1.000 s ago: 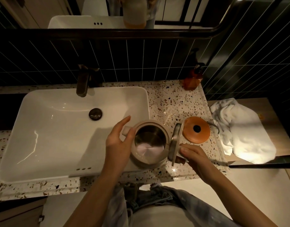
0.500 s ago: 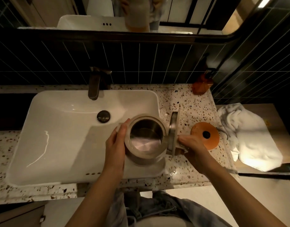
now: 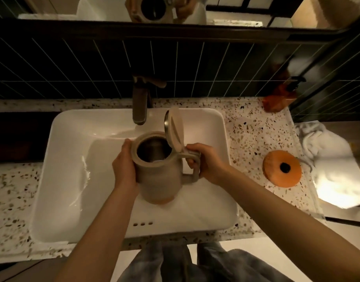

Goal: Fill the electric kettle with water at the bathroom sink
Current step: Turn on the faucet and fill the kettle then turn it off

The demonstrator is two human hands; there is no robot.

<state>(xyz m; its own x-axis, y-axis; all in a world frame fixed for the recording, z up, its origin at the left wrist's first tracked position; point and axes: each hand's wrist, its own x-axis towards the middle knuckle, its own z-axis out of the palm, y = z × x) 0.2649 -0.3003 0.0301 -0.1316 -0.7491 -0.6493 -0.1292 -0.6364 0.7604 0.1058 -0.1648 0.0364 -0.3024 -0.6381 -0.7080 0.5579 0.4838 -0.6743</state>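
Observation:
The beige electric kettle [image 3: 160, 180] hangs over the white sink basin [image 3: 69, 159], its hinged lid [image 3: 175, 129] standing open and the steel inside showing. My right hand [image 3: 203, 161] grips the kettle's handle. My left hand [image 3: 124, 165] is pressed flat against the kettle's left side. The dark faucet [image 3: 140, 102] juts out from the tiled wall just behind and above the kettle's mouth; no water is visibly running.
The orange kettle base [image 3: 282, 171] lies on the terrazzo counter [image 3: 246, 129] to the right of the sink. A white towel [image 3: 327, 155] lies further right. An amber soap bottle [image 3: 281, 98] stands at the back right corner. A mirror hangs above the dark tiles.
Both hands have carried the kettle from the counter's edge leftward and back over the basin, toward the faucet. The right hand now holds the handle.

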